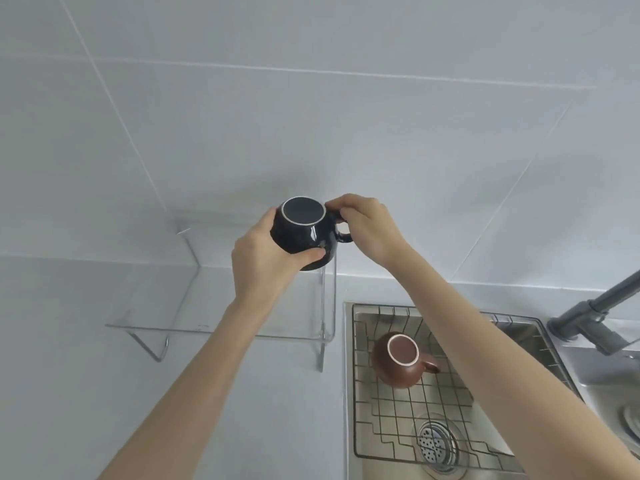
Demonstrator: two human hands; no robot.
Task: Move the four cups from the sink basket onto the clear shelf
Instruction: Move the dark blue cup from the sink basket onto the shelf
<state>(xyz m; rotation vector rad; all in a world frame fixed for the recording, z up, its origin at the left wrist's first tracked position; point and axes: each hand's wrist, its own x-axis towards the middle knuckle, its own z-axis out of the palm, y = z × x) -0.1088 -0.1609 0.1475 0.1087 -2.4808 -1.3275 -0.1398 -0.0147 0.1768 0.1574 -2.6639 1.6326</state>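
Note:
A dark blue-black cup (pixel 304 233) is held upside down in the air above the right end of the clear shelf (pixel 207 306). My left hand (pixel 263 258) grips the cup's body from the left and below. Pinching its handle from the right is my right hand (pixel 367 226). A brown cup (pixel 398 362) sits upside down in the wire sink basket (pixel 408 407) at lower right, handle pointing right. No other cups show, and the shelf top carries nothing that I can see.
The shelf stands on a white counter (pixel 69 358) against a grey tiled wall (pixel 311 116). The steel sink (pixel 519 341) has a drain (pixel 436 441) near the front. A grey faucet (pixel 595 317) rises at the right edge.

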